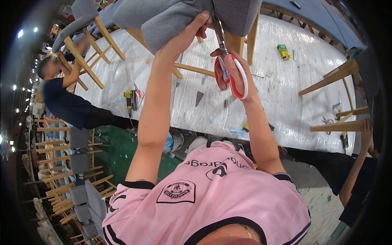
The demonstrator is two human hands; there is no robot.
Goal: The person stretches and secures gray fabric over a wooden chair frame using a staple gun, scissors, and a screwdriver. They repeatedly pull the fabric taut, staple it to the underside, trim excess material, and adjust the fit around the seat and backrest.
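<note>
Fingers [199,21] of the left hand [195,28] are pinching a fold of grey fabric [171,18] on the upturned chair seat at top centre, above the table [286,94]; right hand [230,69] fingers are threading the red-and-white handles of the scissors [228,65], closed around them, blades pointing up at the cloth. Fabric is looking soft, light and floppy, so gripping close to the cut line seems best. A small green box [283,51] with a yellow band is lying further right.
</note>
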